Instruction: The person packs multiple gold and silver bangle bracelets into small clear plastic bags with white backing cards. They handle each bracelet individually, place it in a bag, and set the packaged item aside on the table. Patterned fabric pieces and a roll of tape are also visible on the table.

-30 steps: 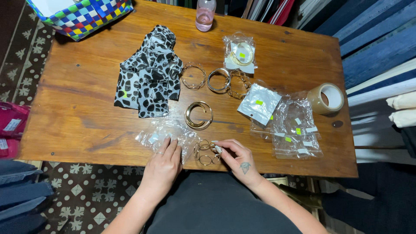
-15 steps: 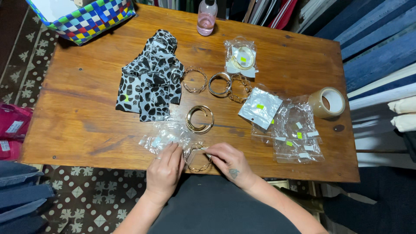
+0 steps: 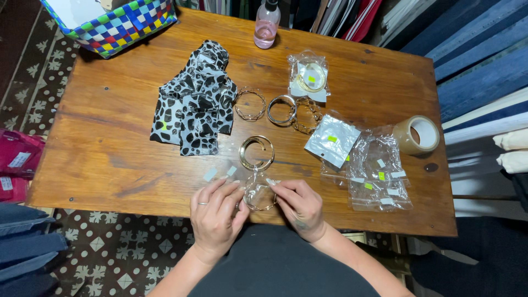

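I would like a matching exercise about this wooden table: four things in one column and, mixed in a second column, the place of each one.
Things
1. pink bottle
2. tape roll
3. checkered basket
4. clear bag with a bangle

Places
A. at the right edge of the table
B. between the left hand and the right hand, at the near edge
C. on the far left corner
D. at the middle of the far edge

Pairs: 1-D, 2-A, 3-C, 4-B
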